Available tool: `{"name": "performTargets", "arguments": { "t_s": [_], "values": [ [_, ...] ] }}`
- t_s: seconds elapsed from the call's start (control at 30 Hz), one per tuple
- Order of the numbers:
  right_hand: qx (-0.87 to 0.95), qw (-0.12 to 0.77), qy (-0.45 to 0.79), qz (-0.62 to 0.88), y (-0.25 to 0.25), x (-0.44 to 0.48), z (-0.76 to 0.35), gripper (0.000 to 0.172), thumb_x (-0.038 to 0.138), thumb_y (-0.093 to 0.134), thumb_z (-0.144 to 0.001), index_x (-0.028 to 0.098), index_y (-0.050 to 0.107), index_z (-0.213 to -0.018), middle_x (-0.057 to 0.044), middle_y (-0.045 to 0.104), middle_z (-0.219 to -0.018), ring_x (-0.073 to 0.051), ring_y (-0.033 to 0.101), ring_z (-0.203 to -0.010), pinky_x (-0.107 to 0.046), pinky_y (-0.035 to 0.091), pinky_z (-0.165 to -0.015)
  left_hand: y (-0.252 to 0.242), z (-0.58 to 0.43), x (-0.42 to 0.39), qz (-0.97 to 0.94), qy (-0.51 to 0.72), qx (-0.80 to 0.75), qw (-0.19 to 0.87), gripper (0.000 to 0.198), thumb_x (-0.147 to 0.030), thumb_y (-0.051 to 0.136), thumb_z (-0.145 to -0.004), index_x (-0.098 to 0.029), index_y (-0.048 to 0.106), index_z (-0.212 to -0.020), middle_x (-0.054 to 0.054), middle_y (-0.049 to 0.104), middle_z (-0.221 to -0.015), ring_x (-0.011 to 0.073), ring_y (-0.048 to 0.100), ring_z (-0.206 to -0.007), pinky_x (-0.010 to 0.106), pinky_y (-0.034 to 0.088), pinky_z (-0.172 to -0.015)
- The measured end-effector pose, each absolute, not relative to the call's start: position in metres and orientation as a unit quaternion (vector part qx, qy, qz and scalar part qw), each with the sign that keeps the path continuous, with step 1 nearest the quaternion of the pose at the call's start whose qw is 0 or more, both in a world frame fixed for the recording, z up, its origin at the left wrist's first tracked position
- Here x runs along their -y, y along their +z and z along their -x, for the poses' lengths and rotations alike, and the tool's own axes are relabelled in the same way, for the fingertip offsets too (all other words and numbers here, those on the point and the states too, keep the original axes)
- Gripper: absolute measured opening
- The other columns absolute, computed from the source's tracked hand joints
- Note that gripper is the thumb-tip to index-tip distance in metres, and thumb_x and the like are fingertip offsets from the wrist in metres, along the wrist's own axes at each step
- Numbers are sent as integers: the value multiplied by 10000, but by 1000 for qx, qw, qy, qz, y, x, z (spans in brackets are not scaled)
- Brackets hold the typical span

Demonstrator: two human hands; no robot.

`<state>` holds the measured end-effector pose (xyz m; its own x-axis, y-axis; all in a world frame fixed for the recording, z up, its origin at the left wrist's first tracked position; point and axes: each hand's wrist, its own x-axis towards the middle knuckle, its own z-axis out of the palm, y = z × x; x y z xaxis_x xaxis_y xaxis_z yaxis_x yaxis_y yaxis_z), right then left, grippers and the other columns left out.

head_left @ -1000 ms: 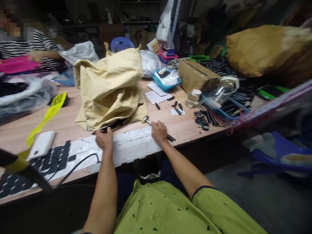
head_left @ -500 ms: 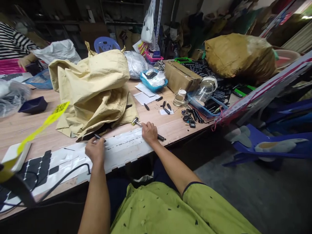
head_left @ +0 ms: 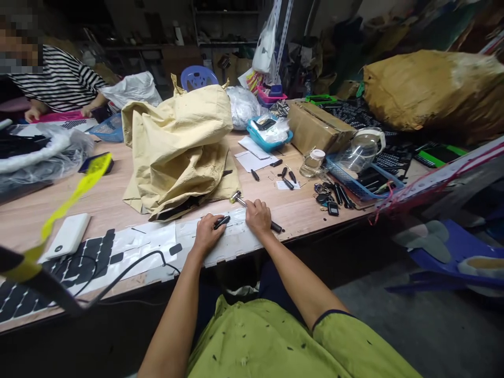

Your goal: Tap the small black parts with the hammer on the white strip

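Lower ctr of frame: green shirt (head_left: pixel 252 338), then the near side of the table (head_left: pixel 301 215). L hand (head_left: pixel 205 233), just left of ctr, has thumb + fingers closed round a small black piece (head_left: pixel 222 222), over the white strip (head_left: pixel 232 245) along the table's near edge; can't tell if piece touches strip. R hand (head_left: pixel 258 216), nr ctr, has fingers curled round the hammer (head_left: pixel 237 198), head poking out up-left, dark handle end out lower right. Hammer's low over the strip, not raised.

Progress, my read: piece + tool both in hand, so this one's prob. mid-work, not done. Loose black pieces (head_left: pixel 288 184) of similar look lie right of ctr, well apart from both hands; finished or waiting, can't tell, so amt left is unclear.

Further back: beige cloth bag (head_left: pixel 177 126) ctr-left, cardboard box (head_left: pixel 315 126) upper right of ctr, co-worker's striped top (head_left: pixel 66 79) upper left.
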<state>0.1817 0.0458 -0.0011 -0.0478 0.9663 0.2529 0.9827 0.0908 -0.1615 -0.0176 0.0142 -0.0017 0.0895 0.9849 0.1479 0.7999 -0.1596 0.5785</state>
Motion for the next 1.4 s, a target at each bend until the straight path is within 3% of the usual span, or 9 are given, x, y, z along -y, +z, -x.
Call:
{"name": "performTargets", "arguments": {
  "t_s": [0.13, 0.27, 0.53, 0.67, 1.17, 1.4],
  "values": [
    [724, 153, -20, 673, -1, -46, -184, 321, 256, 476, -996, 246, 685, -1240, -99, 617, -1018, -236, 487, -939, -309, 347, -737, -9, 16, -16, -689, 290, -637, 189, 143, -276, 695, -808, -241, 753, -934, 24, 671, -862, 209, 609, -859, 343, 490, -834],
    [719, 169, 31, 673, 3, -50, -189, 333, 220, 511, -965, 259, 705, -1232, -98, 645, -1032, -238, 535, -962, -306, 395, -745, -10, 14, -17, -681, 300, -637, 200, 135, -260, 710, -792, -242, 755, -918, 24, 680, -884, 214, 621, -889, 343, 500, -844],
    [715, 335, 158, 593, 2, -28, -205, 368, 206, 451, -953, 243, 740, -1178, -62, 734, -1053, -205, 657, -973, -315, 522, -880, -8, 9, -16, -674, 310, -637, 211, 175, -244, 698, -792, -253, 783, -944, 26, 659, -873, 218, 621, -891, 352, 508, -852],
    [733, 360, 208, 539, -3, 0, -205, 352, 231, 462, -948, 237, 754, -1144, -67, 755, -1070, -206, 684, -1015, -329, 539, -921, -7, 6, -15, -670, 321, -634, 215, 191, -233, 694, -804, -253, 795, -965, 22, 643, -874, 201, 617, -871, 333, 507, -839],
    [769, 333, 142, 526, -5, 16, -191, 352, 213, 472, -962, 242, 742, -1187, -60, 740, -976, -183, 701, -929, -278, 569, -850, -15, 4, -17, -664, 318, -645, 205, 215, -201, 694, -814, -286, 813, -972, 12, 620, -848, 190, 615, -856, 335, 503, -852],
    [756, 348, 116, 542, -6, 12, -198, 353, 213, 472, -973, 257, 738, -1199, -63, 738, -1021, -191, 699, -982, -294, 560, -900, -17, 4, -17, -661, 322, -648, 198, 210, -221, 703, -813, -278, 812, -983, 16, 629, -846, 194, 621, -857, 337, 502, -839]
  ]
}}
